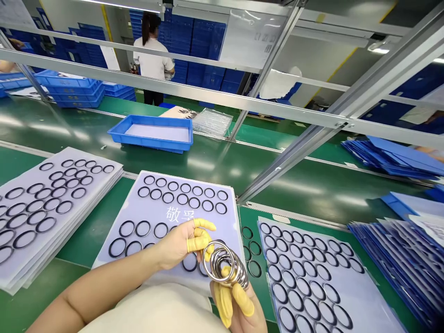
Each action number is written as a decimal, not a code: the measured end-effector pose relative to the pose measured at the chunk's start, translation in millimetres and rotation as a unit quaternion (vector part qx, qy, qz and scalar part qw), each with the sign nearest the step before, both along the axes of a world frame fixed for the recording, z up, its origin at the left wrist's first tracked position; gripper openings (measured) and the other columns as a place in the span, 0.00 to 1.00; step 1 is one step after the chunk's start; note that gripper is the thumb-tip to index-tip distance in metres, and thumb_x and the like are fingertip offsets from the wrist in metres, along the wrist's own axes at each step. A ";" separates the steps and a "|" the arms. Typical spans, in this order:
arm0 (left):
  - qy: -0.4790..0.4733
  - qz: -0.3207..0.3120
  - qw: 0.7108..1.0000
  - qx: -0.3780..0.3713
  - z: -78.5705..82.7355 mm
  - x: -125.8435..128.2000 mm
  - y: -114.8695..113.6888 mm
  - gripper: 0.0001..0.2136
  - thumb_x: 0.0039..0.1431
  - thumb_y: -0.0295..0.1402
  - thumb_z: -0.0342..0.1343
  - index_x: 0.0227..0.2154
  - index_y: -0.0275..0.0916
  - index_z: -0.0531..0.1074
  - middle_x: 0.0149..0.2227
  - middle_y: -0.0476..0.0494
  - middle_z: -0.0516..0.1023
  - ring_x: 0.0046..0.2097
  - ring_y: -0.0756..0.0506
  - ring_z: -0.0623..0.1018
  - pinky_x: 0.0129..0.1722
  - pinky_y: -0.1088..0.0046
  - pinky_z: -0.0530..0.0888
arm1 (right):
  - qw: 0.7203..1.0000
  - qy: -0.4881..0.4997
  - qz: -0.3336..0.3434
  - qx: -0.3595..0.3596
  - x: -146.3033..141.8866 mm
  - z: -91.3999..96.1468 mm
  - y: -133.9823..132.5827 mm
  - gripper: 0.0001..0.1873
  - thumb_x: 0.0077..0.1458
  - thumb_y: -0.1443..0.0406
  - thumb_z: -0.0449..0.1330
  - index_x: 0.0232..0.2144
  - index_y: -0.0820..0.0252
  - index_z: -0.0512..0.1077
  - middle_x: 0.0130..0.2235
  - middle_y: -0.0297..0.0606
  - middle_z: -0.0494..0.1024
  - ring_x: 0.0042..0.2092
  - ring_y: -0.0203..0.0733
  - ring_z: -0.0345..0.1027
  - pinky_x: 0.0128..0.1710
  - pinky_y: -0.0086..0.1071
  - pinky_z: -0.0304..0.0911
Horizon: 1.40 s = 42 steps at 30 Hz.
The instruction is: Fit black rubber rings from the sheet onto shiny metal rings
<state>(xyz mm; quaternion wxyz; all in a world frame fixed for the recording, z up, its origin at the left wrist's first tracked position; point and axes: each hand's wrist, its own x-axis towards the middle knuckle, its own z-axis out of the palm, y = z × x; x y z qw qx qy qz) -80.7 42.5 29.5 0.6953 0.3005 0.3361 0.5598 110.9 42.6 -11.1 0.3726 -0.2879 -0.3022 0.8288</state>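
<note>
My right hand (241,307), with yellow finger cots, is closed round a bundle of shiny metal rings (239,273), low at the centre right. On its left, my left hand (194,240) also wears yellow cots. Its thumb and fingertips pinch the edge of the front ring (205,266), which sits at the near end of the bundle. Under both hands lies a pale sheet (156,178) carrying rows of dark-edged rings (143,228); my hands and forearm hide part of its lower rows.
Stacked pale sheets with rings (100,185) lie at left. A ring-covered sheet (360,296) is at right, beside several loose rings (255,268). A blue tray (152,138) stands behind. Metal frame bars (277,169) cross ahead. A person (152,60) stands beyond the bench.
</note>
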 end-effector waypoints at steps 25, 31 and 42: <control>0.309 0.094 0.944 0.066 12.4 -30.0 -51.3 0.13 0.56 0.43 0.58 0.33 0.37 0.72 0.28 0.47 0.73 0.28 0.51 0.71 0.29 0.76 0.69 | 0.768 -0.239 0.077 0.588 -25.4 39.6 -11.5 0.23 0.53 0.71 0.61 0.49 0.41 0.73 0.40 0.35 0.83 0.40 0.45 0.76 0.42 0.40 0.72; 0.149 -0.183 0.971 0.034 21.2 -47.7 -63.5 0.24 0.57 0.55 0.49 0.32 0.35 0.68 0.16 0.51 0.70 0.12 0.55 0.64 0.11 0.82 0.55 | 0.673 -0.279 0.067 0.682 -34.4 44.3 -9.9 0.15 0.52 0.71 0.60 0.41 0.50 0.77 0.36 0.41 0.82 0.36 0.48 0.76 0.36 0.39 0.72; 0.106 -0.299 0.948 0.031 19.6 -45.1 -70.5 0.22 0.57 0.55 0.50 0.26 0.38 0.62 0.16 0.49 0.74 0.12 0.53 0.67 0.08 0.81 0.54 | 0.690 -0.315 0.202 0.620 -48.7 72.5 -10.8 0.22 0.52 0.68 0.63 0.49 0.42 0.71 0.48 0.38 0.76 0.49 0.49 0.68 0.51 0.45 0.64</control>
